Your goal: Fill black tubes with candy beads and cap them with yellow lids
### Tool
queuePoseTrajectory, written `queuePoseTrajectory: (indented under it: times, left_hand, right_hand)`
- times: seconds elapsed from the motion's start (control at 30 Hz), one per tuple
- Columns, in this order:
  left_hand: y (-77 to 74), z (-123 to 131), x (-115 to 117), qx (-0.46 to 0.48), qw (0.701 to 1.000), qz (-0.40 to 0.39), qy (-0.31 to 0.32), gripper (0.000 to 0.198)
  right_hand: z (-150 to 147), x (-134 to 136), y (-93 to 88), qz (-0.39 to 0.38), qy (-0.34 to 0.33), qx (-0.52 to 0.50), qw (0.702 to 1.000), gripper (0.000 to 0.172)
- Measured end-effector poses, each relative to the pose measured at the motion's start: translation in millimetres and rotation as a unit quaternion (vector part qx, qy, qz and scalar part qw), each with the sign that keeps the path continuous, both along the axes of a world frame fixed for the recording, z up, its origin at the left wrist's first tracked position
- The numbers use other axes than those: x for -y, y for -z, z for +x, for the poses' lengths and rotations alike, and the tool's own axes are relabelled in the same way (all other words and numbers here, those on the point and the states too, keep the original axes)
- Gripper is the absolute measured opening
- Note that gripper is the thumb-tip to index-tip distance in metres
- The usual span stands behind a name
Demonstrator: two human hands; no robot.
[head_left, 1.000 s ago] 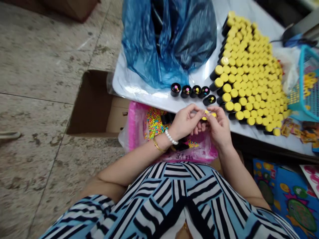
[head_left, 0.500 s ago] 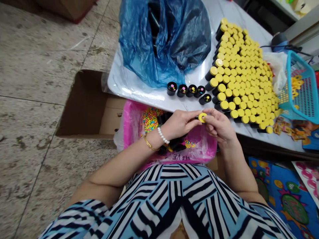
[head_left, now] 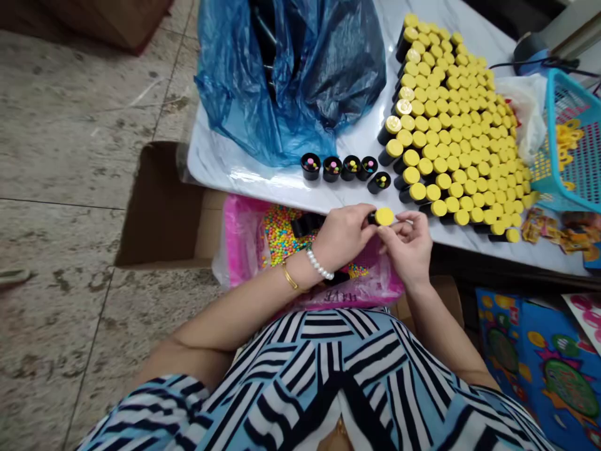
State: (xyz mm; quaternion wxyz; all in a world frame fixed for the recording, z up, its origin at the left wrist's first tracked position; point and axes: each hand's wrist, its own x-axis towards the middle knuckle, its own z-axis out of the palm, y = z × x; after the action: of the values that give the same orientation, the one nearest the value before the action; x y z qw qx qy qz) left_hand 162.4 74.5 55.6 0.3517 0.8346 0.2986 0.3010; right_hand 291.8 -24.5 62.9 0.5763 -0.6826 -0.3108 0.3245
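My left hand (head_left: 345, 235), with a pearl bracelet and a gold bangle at its wrist, is closed around a small black tube with a yellow cap (head_left: 384, 217) seated on top. Close to the cap's right side is my right hand (head_left: 408, 244), thumb and forefinger apart, the other fingers partly curled; whether it touches the cap I cannot tell. Beneath both hands lies a pink basket (head_left: 230, 244) lined with clear plastic, holding colourful candy beads (head_left: 282, 235) and black tubes (head_left: 307, 223). Several uncapped black tubes (head_left: 332, 169) with beads inside stand on the table just beyond.
Many yellow-capped tubes (head_left: 451, 125) stand packed on the white table (head_left: 263, 181). A blue plastic bag (head_left: 291, 94) with black pieces sits at the back left. At right is a turquoise basket (head_left: 554, 138) with yellow pieces. An open cardboard box (head_left: 159, 207) stands left on the floor.
The yellow cap has turned to show its flat top and sits on the tube. My right thumb has come off the cap's face. The view has shifted slightly.
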Motion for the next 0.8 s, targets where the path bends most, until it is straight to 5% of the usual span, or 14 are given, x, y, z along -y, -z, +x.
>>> queuePoseTrajectory:
  times: [0.2,0.33,0.53,0.67,0.8]
  left_hand:
    - [-1.0,8.8,2.1,0.057,0.993,-0.093,0.036,0.042]
    - [6.2,-32.5,-0.5,0.071,0.99,-0.116,0.034,0.035]
    - [32.7,-93.4,-0.8,-0.027,0.995,-0.092,0.008,0.015]
    - [43.1,-90.5,4.4,-0.073,0.993,-0.078,0.04,0.021]
    - [42.7,-79.3,8.7,-0.134,0.989,-0.037,0.06,0.028]
  right_hand:
    - [11.5,-14.0,-2.8,-0.023,0.053,0.153,0.986,0.036]
    - [11.0,0.4,9.1,0.012,0.038,0.285,0.958,0.032]
    - [13.1,29.9,16.0,0.002,0.023,0.356,0.934,0.027]
    - [17.0,16.7,-4.6,0.025,0.025,0.536,0.844,0.023]
    - [20.3,-11.8,-18.8,-0.064,-0.003,0.654,0.754,0.039]
